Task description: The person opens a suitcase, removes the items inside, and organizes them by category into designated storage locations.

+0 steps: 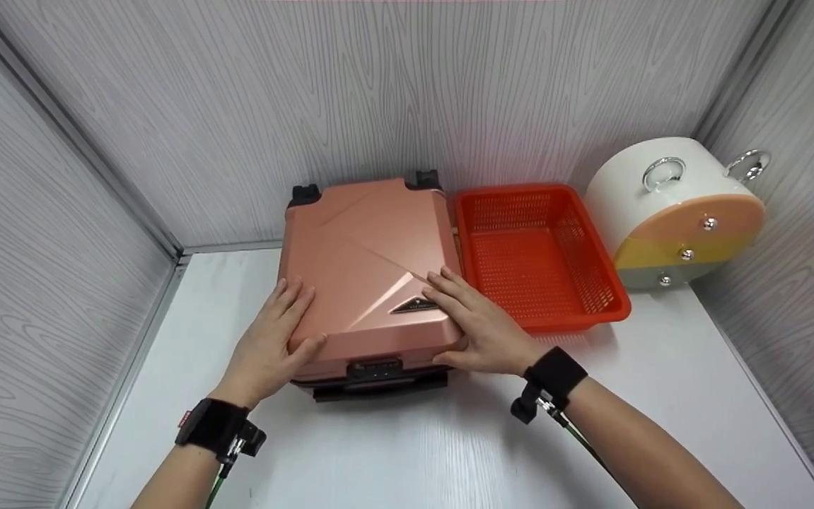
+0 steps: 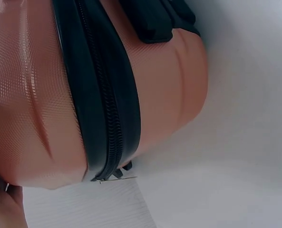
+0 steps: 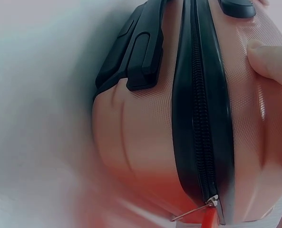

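Note:
A rose-pink hard-shell suitcase [image 1: 357, 261] lies flat on the white table, its wheels toward the back wall and its lock and handle toward me. My left hand [image 1: 265, 346] rests on its near left corner, fingers along the side edge and thumb on the front edge. On the near right corner lies my right hand [image 1: 481, 329], fingers extended over the top beside a dark triangular badge [image 1: 415, 305]. In the left wrist view, a black zipper band [image 2: 105, 90] runs around the case. The right wrist view shows a metal zipper pull [image 3: 211, 201] near the corner.
A red perforated plastic basket [image 1: 548, 326] stands right of the suitcase. Behind it to the right is a white drum-shaped container [image 1: 633, 177] with silver ring handles and a striped front with knobs. Grey wood-grain walls [image 1: 378, 85] enclose the table [image 1: 378, 452].

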{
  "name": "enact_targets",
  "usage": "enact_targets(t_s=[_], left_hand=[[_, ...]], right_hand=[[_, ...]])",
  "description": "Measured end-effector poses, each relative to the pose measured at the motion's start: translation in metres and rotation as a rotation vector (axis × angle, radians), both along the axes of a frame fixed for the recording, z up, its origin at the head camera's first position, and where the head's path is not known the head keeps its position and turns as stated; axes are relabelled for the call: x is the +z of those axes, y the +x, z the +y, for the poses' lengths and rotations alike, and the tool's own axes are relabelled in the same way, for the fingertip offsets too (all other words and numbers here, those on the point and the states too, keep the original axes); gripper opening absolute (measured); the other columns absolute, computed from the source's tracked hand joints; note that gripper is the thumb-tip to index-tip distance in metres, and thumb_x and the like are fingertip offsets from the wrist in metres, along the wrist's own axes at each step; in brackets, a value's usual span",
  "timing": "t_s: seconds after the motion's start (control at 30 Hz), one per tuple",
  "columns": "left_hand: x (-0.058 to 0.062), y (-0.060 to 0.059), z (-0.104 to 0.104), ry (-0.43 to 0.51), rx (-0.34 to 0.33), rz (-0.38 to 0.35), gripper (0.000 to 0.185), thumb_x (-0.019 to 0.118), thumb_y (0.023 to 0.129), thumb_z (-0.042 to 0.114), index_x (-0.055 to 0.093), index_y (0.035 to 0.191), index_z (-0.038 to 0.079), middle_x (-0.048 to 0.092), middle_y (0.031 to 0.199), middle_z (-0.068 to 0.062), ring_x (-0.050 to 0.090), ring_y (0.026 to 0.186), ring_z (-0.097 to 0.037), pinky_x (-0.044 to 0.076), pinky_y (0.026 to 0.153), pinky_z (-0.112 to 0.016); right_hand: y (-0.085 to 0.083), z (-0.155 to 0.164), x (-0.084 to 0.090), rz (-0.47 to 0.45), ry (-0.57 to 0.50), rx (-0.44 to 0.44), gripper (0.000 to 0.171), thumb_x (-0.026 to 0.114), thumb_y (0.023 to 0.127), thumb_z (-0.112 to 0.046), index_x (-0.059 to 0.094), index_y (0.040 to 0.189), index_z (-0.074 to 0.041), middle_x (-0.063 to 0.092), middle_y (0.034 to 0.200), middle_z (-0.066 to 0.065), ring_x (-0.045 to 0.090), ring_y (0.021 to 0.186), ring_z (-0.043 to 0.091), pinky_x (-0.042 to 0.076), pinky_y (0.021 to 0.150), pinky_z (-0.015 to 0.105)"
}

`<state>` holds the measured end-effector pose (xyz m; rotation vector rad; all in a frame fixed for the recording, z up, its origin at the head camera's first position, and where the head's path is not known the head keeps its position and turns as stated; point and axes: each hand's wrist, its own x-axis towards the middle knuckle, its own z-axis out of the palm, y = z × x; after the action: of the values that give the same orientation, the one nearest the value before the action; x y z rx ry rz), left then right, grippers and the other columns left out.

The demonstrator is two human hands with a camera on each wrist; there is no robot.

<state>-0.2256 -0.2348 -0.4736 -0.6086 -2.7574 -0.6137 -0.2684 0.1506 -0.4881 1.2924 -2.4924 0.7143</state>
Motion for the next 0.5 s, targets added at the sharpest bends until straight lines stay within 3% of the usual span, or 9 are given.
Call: enact_targets(t_s=[0.27,0.5], left_hand=[[0.001,0.025,0.008,-0.08,0.036,0.07,0.081,0.059,0.1,0.055,0.033,0.16,0.008,0.026,0.167,-0.012,0.013,0.156,-0.029,0.019,0.122,-0.049],[-0.003,0.048,0.009,-0.116,0.019,0.171,0.085,0.063,0.096,0.057,0.039,0.157,0.004,0.033,0.163,-0.015,0.022,0.153,-0.031,0.019,0.123,-0.045]], right_hand=[[-0.001,0.005,0.005,0.019,0.058,0.033,0.106,0.086,0.082,-0.043,0.024,0.164,-0.015,0.016,0.171,0.002,0.009,0.157,0.024,0.025,0.12,0.052],[-0.011,0.01,0.013,0.04,0.165,0.073,0.101,0.083,0.086,-0.039,0.023,0.165,-0.016,0.016,0.171,0.0,0.011,0.156,0.022,0.03,0.119,0.048]])
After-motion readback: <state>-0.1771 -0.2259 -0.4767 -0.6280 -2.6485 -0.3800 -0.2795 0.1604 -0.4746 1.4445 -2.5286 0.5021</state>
